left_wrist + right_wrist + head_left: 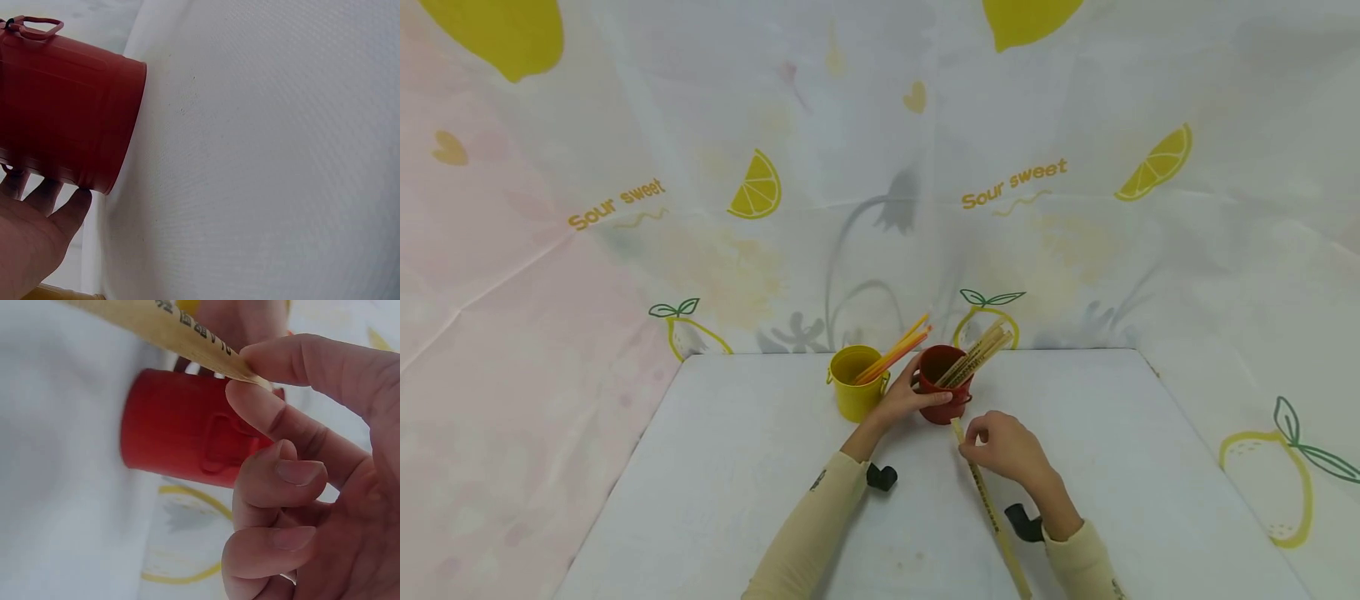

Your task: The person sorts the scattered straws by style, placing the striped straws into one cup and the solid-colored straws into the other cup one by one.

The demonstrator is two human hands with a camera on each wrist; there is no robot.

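A small red metal bucket point(934, 410) stands upright near the back of the white table, with several pale wooden sticks point(976, 360) leaning out to the right. My left hand point(898, 402) grips the bucket from its left side, thumb across the front; in the left wrist view the fingers point(74, 209) touch its wall. Between thumb and index finger, my right hand point(1009, 450) pinches one end of a long, flat wooden stick point(175, 331) marked with dark printed characters. That stick slants toward the table's front, in front of the bucket.
Left of the red bucket stands a yellow bucket point(852, 407) with orange and yellow sticks point(898, 352) leaning right. Behind the white table point(715, 467) hangs a lemon-printed cloth point(865, 250). Black camera mounts point(883, 477) sit on both wrists.
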